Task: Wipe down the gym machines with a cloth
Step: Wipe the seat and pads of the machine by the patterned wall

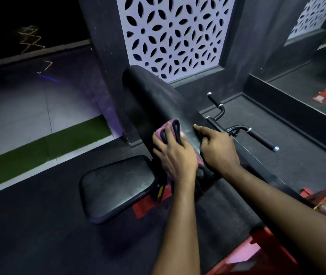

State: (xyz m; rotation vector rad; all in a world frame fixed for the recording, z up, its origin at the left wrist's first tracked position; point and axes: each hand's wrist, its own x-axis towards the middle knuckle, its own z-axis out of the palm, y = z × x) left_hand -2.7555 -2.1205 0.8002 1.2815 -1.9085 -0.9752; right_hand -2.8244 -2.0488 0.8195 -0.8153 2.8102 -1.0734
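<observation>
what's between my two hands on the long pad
Head view: a bare strip of the long black pad lies between the left hand and right hand, plus an edge of the pink cloth lower down.

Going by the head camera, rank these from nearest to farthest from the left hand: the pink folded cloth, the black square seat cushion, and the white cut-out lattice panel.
1. pink folded cloth, gripped in the left hand itself, on the long black pad.
2. black square seat cushion, just below and left of the hand.
3. white cut-out lattice panel, on the wall beyond the pad.
</observation>
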